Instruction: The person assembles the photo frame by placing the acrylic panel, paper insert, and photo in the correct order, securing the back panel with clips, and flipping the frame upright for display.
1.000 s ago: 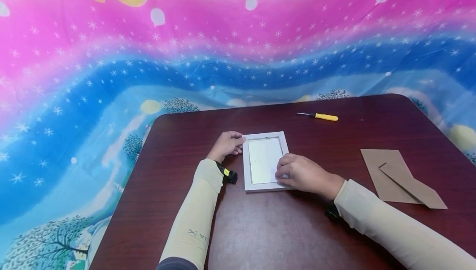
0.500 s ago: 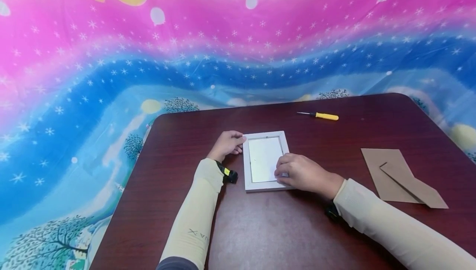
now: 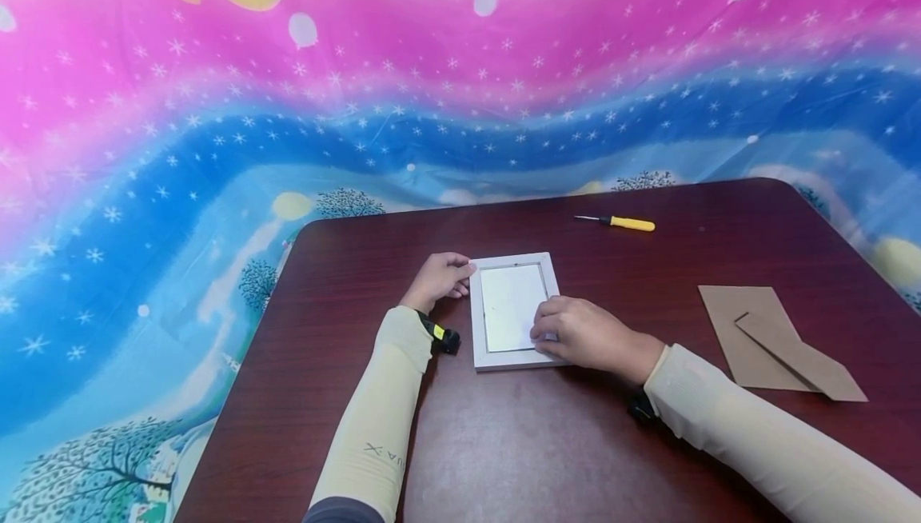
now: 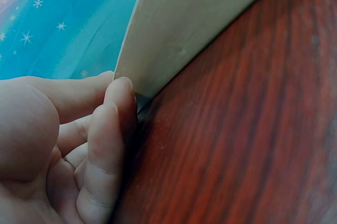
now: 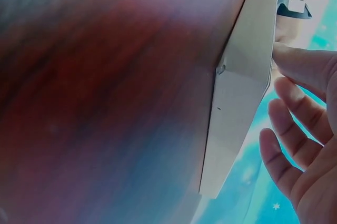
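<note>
A white picture frame (image 3: 477,319) lies on the dark red table, its opening filled by a pale, shiny panel (image 3: 512,307). At its far left corner my left hand (image 3: 440,279) holds the edge; the left wrist view has the thumb and fingertips of that hand (image 4: 79,134) pinching the corner of the frame (image 4: 163,40). My right hand (image 3: 597,335) reaches over the near right part, bent fingertips at the panel's edge. From the right wrist, the thumb of the hand (image 5: 310,113) meets the frame's top edge, with several fingers loosely curled beyond. I cannot tell whether these fingertips pinch anything.
To the right lies a brown backing board (image 3: 727,315) with its stand leg (image 3: 806,359) swung out past the edge. A screwdriver with a yellow handle (image 3: 633,225) lies near the table's far edge. A printed cloth (image 3: 460,91) hangs behind the table.
</note>
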A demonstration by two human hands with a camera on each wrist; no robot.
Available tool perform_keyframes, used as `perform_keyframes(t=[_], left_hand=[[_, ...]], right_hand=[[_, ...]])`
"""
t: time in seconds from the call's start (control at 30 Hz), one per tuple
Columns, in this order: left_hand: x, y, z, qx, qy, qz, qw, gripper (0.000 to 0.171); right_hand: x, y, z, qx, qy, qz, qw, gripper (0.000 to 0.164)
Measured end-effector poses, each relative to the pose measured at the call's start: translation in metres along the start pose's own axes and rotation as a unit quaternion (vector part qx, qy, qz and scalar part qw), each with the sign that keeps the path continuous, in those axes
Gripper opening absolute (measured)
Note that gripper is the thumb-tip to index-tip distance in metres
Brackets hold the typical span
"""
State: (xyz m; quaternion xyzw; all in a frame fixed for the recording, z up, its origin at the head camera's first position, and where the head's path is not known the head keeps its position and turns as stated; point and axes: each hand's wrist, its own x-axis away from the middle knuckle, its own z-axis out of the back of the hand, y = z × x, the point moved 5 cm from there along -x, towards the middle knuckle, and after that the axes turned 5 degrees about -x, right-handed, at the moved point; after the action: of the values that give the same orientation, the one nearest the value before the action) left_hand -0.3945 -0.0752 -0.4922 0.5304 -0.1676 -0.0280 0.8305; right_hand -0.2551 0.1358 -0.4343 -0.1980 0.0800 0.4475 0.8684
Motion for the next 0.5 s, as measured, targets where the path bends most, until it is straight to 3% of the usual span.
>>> perform_keyframes(t=[0.5], left_hand=[[-0.0024,-0.0028,-0.0004,-0.011,0.003,-0.002,0.9999,0.033]], right_hand=[[-0.0023,0.0004,-0.0036,0.017,-0.015,0.01,1.0,0.008]])
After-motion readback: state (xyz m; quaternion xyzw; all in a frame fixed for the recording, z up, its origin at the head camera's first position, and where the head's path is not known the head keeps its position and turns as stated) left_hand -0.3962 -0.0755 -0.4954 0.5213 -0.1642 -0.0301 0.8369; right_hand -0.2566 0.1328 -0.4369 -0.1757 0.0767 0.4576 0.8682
